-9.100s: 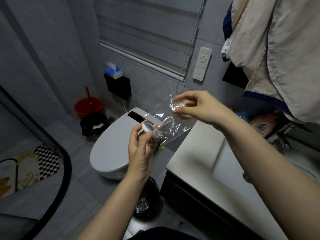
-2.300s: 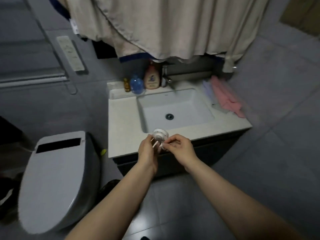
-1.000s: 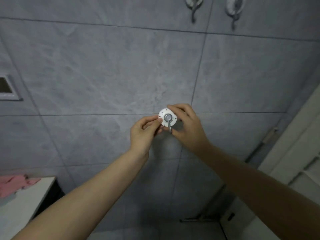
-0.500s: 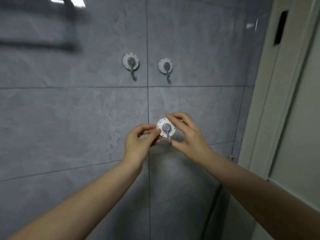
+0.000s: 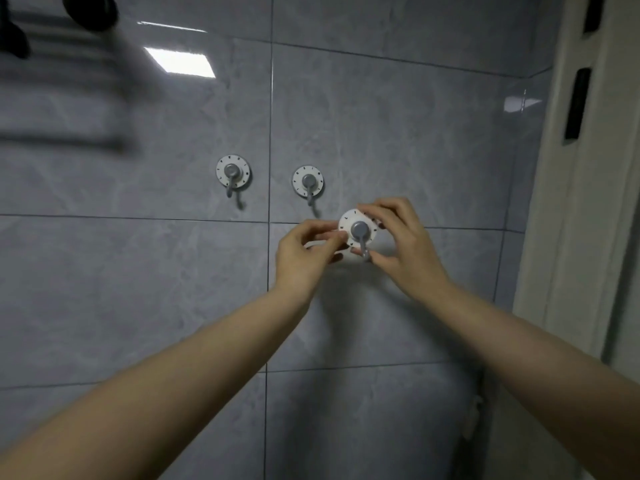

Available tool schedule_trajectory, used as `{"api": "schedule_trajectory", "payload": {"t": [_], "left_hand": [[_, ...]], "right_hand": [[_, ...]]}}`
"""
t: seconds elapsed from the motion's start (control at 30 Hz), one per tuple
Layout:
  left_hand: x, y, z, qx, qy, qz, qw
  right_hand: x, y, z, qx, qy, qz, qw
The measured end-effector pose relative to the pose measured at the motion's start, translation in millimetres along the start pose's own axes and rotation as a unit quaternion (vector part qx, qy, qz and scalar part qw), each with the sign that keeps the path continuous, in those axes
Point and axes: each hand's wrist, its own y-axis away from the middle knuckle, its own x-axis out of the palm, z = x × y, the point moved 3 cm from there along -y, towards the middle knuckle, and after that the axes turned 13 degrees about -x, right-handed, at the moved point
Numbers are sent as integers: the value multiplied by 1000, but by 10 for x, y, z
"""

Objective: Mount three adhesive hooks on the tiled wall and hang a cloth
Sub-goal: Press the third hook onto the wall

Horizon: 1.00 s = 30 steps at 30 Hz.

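Note:
Two round white adhesive hooks with grey prongs are stuck on the grey tiled wall (image 5: 138,271): a left hook (image 5: 233,171) and a second hook (image 5: 308,181) just right of the vertical grout line. A third hook (image 5: 358,231) of the same kind is held in front of the wall, lower right of the second one. My left hand (image 5: 304,252) pinches its left edge. My right hand (image 5: 401,244) grips its top and bottom right. Whether the third hook touches the tile cannot be told. No cloth is in view.
A pale door frame (image 5: 581,202) with dark slots runs down the right side. At the top left a blurred towel rail (image 5: 69,39) and dark shapes hang on the wall. A ceiling light reflects off the tile above the hooks.
Both hands have carried the third hook up and right, closer to the two mounted hooks. The view has tilted upward along the wall.

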Motion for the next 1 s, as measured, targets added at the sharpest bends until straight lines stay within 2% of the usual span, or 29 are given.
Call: {"api": "schedule_trajectory", "payload": {"t": [0.1, 0.2, 0.3, 0.4, 0.53, 0.57, 0.7, 1.0], "left_hand": [[105, -164, 52, 31, -36, -28, 998], [123, -288, 92, 83, -185, -43, 978], [137, -397, 93, 177, -392, -26, 902], [153, -495, 93, 251, -450, -15, 857], [216, -626, 149, 245, -543, -9, 803], [238, -664, 162, 229, -558, -9, 798], [294, -805, 173, 169, -555, -11, 814], [431, -919, 154, 178, -593, 7, 785]], "right_hand": [[-4, -54, -293, -17, 2, -8, 1000], [39, -80, -586, -6, 7, -38, 999], [103, -138, -860, 6, 1, -58, 998], [154, -175, -1083, 4, -29, -71, 997], [194, -252, -1313, -18, -34, -74, 996], [199, -279, -1354, -32, -29, -73, 996], [234, -368, -1424, -69, -19, -49, 996], [191, -340, -1523, -59, -28, -77, 995]]}}
